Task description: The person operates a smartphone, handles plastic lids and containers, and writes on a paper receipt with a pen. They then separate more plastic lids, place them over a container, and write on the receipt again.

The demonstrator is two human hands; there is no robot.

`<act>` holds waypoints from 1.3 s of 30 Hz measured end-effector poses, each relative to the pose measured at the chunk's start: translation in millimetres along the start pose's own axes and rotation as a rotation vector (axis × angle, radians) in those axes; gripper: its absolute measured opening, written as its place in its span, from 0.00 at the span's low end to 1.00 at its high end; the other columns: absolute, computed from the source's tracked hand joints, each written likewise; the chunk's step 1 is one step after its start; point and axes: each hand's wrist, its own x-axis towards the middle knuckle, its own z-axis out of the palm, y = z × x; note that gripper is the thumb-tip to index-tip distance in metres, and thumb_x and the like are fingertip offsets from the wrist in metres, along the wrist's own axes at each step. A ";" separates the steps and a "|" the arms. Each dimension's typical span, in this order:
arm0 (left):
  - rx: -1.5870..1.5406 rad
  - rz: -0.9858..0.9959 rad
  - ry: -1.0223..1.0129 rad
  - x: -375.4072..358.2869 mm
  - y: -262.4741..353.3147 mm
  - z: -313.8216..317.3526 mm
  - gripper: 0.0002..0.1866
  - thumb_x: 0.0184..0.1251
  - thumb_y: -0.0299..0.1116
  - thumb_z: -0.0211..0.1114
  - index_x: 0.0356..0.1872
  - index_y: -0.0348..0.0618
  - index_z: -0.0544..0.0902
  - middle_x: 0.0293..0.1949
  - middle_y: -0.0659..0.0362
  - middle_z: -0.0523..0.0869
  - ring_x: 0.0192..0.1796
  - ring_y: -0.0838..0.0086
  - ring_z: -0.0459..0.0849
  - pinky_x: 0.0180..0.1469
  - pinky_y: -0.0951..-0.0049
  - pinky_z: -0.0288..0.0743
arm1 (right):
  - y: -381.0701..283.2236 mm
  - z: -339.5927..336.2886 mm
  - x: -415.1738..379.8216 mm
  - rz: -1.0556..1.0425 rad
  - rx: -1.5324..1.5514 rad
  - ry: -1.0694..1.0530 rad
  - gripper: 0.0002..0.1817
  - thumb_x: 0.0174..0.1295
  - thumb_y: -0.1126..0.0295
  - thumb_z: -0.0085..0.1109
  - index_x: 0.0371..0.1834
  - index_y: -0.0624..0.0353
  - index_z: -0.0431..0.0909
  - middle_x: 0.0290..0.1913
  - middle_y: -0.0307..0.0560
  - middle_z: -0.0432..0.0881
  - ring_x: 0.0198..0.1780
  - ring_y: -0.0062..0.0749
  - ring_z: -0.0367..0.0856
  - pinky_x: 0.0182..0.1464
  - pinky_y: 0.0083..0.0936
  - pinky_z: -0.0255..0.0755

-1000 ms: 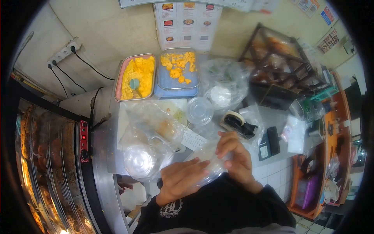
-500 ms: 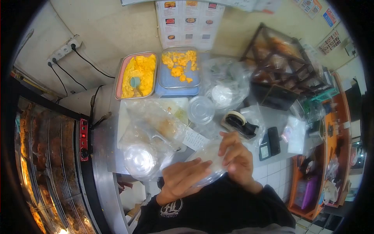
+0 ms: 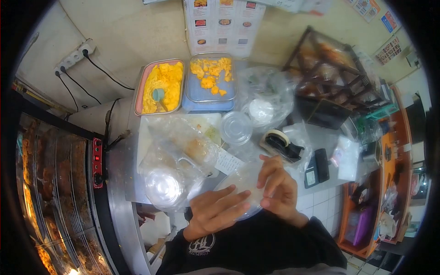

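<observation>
A clear plastic container (image 3: pixel 240 176), round-rimmed, is held low in front of my body, over the counter's near edge. My left hand (image 3: pixel 217 211) lies along its left side, the fingers stretched across the plastic. On the right side, my right hand (image 3: pixel 280 190) grips its edge with bent fingers and thumb. What the container holds, if anything, cannot be made out. Just beyond it lie a small paper note (image 3: pixel 228 161) and a black tape dispenser (image 3: pixel 283 146). Clear round lids (image 3: pixel 167 185) in a plastic bag sit left of my hands.
Behind are two trays of yellow food, a pink-lined tray (image 3: pixel 139 94) with a scoop and a blue-lined tray (image 3: pixel 201 91). A round clear container (image 3: pixel 236 128) stands on the counter. A black phone (image 3: pixel 322 165) lies right. A heated display cabinet (image 3: pixel 98 160) stands left.
My left fingers have shifted slightly, and the clear plastic container has tilted a little between my hands. The things on the counter stay where they were.
</observation>
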 end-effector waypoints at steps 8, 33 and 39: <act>0.024 -0.004 -0.020 -0.5 1.5 -3.5 0.14 0.50 0.31 0.65 0.41 0.55 0.80 0.42 0.62 0.85 0.37 0.67 0.85 0.29 0.78 0.75 | 0.4 1.9 -2.1 0.024 0.026 0.006 0.12 0.43 0.70 0.66 0.24 0.46 0.70 0.32 0.36 0.73 0.40 0.28 0.66 0.62 0.45 0.43; -0.335 -0.362 0.011 -7.8 -10.8 0.7 0.26 0.40 0.24 0.72 0.46 0.40 0.76 0.32 0.53 0.84 0.30 0.68 0.84 0.32 0.76 0.75 | -1.6 3.7 0.7 -0.037 -0.456 -0.053 0.33 0.40 0.62 0.73 0.52 0.60 0.73 0.37 0.45 0.76 0.40 0.36 0.71 0.45 0.28 0.64; -0.875 -0.694 -0.045 -7.0 -7.4 -0.6 0.44 0.45 0.23 0.70 0.64 0.40 0.54 0.51 0.47 0.76 0.50 0.67 0.78 0.48 0.74 0.71 | 19.0 -7.5 0.9 0.266 -0.084 0.057 0.15 0.54 0.73 0.62 0.45 0.61 0.73 0.40 0.42 0.77 0.41 0.23 0.75 0.43 0.20 0.69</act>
